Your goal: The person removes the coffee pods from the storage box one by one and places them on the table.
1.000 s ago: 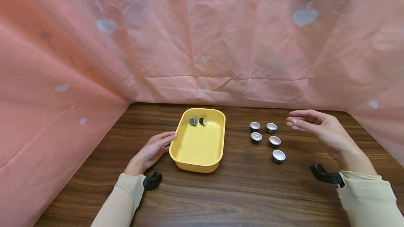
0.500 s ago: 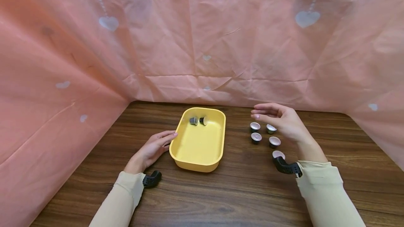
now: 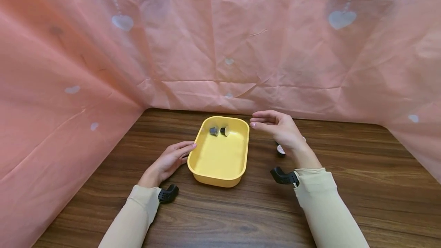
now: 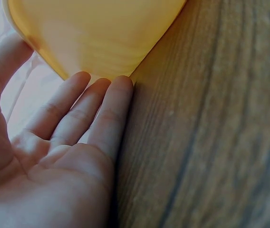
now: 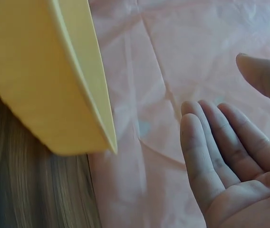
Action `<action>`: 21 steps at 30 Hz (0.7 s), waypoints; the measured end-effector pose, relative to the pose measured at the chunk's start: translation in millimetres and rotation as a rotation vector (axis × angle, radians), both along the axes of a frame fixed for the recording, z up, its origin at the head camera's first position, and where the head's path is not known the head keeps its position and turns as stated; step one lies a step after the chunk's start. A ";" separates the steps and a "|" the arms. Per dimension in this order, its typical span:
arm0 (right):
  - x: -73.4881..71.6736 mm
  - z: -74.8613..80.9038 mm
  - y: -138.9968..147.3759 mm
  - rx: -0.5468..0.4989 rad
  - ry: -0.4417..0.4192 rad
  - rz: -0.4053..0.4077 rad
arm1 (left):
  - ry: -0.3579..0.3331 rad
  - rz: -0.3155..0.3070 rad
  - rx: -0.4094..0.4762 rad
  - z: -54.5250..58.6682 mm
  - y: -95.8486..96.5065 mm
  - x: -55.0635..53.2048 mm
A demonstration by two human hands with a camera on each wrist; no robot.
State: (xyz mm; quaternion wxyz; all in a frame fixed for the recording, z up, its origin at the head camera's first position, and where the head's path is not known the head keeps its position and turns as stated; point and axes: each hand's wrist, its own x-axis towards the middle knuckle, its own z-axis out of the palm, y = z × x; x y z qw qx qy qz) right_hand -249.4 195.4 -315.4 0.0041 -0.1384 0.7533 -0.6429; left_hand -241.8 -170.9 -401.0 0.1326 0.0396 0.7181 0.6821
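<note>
My left hand [image 3: 169,163] rests against the left side of a yellow tray [image 3: 218,160]. In the left wrist view its fairly straight fingers [image 4: 109,109] touch the tray's wall [image 4: 106,33], and the thumb is up near the rim. Inside the tray, at the far end, lie two coffee capsules on their sides, a grey one [image 3: 213,131] and a black one [image 3: 224,131]. Just off the tray's far right rim, my right hand [image 3: 282,131] hovers. The right wrist view shows its fingers [image 5: 199,152] extended, thumb apart, with nothing held.
On the table [image 3: 220,217] to the right, another capsule [image 3: 280,150] with a silvery lid shows partly behind my right hand. The hand and forearm hide others there. A pink cloth [image 3: 241,49] with pale hearts hangs behind and at the sides.
My right hand has moved left across the table, over the row of capsules, to the tray's right side. My left hand stays at the tray; the capsules inside have not moved.
</note>
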 end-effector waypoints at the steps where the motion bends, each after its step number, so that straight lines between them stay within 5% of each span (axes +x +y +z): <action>1: -2.2 -1.1 -3.7 -0.002 -0.002 0.000 | 0.001 0.003 0.001 -0.4 0.7 0.0; 21: -41.7 7.8 -77.8 -0.057 -0.052 0.007 | -0.010 -0.003 0.024 -6.2 20.8 -1.9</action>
